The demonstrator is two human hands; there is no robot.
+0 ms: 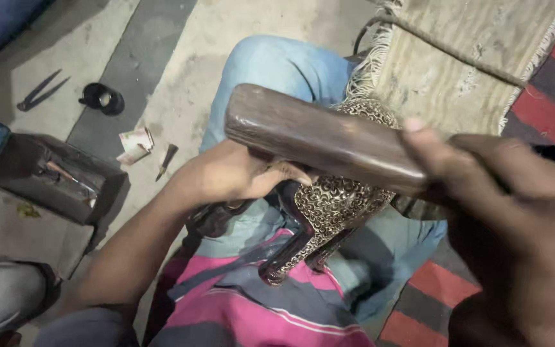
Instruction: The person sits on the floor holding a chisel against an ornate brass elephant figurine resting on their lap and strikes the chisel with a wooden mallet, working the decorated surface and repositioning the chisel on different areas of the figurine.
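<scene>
Ornate metal piece (338, 205), filigree-patterned, brassy, dark-legged, propped on lap.
Steadied by left hand (236, 173), fingers curled on it; above those, dark wooden block (322, 138) clasped by right hand (502, 199).

right hand (515, 218): blurred, close to the lens, cut off by the right and bottom edges
wooden block (322, 138): right end hidden under the fingers
patterned metal piece (335, 202): top hidden behind the block
left hand (239, 173): fingertips hidden
</scene>
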